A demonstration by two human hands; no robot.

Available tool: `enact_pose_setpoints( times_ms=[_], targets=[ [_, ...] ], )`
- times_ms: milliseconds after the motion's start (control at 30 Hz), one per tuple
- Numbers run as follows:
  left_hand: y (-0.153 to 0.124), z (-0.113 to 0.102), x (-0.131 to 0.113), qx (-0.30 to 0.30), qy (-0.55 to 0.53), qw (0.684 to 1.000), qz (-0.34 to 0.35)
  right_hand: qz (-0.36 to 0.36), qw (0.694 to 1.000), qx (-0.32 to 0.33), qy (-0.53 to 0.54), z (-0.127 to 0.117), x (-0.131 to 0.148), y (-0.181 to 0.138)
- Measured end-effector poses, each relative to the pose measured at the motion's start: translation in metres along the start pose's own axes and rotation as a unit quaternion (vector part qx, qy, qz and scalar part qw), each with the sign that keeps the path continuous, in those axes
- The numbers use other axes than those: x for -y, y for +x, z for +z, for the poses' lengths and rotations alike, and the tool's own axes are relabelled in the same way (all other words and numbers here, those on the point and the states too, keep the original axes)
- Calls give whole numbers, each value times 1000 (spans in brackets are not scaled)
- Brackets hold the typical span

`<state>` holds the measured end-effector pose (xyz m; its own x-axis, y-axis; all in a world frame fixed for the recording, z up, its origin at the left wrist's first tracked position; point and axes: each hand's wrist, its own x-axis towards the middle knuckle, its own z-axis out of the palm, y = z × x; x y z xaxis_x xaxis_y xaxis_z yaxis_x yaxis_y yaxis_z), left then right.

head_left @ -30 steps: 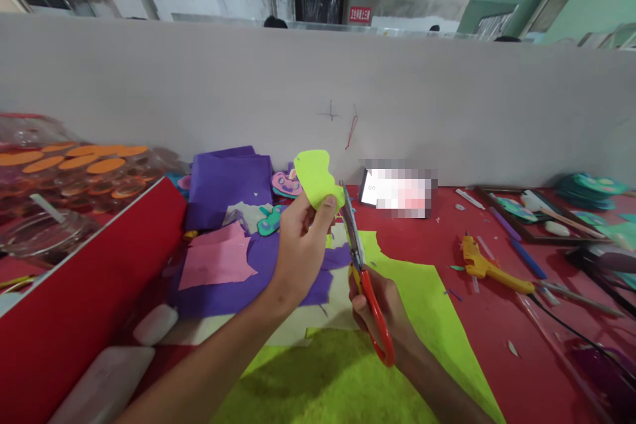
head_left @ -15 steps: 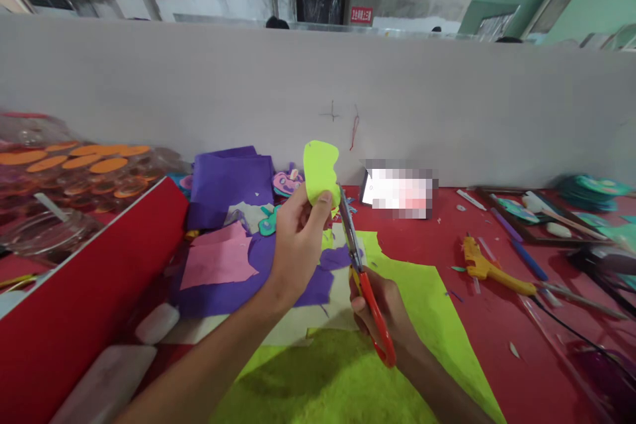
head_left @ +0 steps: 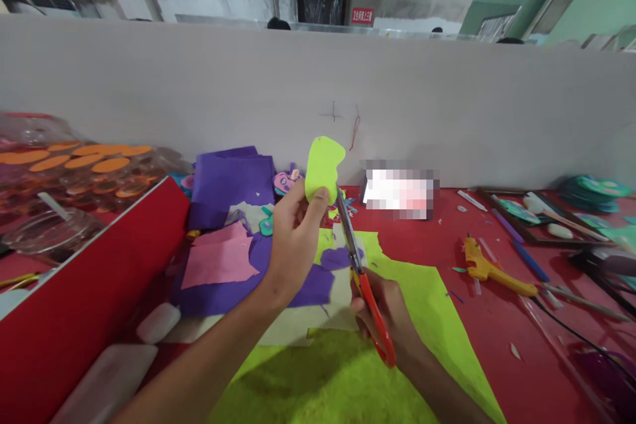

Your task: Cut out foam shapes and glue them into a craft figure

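Observation:
Between the thumb and fingers of my left hand [head_left: 295, 232] is a small yellow-green felt piece [head_left: 322, 162], held upright with a wavy right edge. My right hand [head_left: 385, 305] grips red-handled scissors [head_left: 370, 291], whose blades point up and left to the lower right edge of the piece. The blades look closed or nearly so. Below my hands lies a large yellow-green felt sheet [head_left: 422, 305], with purple felt [head_left: 303, 288] and pink felt [head_left: 218, 262] to the left.
Folded purple felt [head_left: 231, 185] leans at the back beside a red panel [head_left: 114, 278]. A phone with a blurred screen [head_left: 400, 193] stands against the white partition [head_left: 223, 86]. At right lie a yellow glue gun [head_left: 491, 268], pens [head_left: 529, 258] and a dark tray [head_left: 546, 238].
My left hand has turned the felt piece slightly, its top tipping to the right. The scissors stay in nearly the same place. A person has come into view at the far upper left.

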<state>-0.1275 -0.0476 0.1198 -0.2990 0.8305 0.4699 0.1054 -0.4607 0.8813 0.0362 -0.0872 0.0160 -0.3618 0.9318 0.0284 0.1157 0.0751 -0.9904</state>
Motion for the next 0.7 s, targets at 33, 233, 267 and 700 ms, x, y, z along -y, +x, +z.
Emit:
enact_pose_setpoints(
  times_ms=[33, 233, 267, 700],
  targets=[
    [1, -1, 0, -1, 2, 1000, 3, 2, 1000, -1, -1, 0, 1, 0],
    [4, -4, 2, -10, 18, 1000, 5, 6, 1000, -2, -9, 0, 2, 0],
    [4, -4, 2, -11, 17, 1000, 4, 9, 1000, -2, -11, 0, 2, 0],
    [5, -4, 1, -16, 19, 1000, 7, 46, 997, 32, 47, 2, 2, 1]
  ],
)
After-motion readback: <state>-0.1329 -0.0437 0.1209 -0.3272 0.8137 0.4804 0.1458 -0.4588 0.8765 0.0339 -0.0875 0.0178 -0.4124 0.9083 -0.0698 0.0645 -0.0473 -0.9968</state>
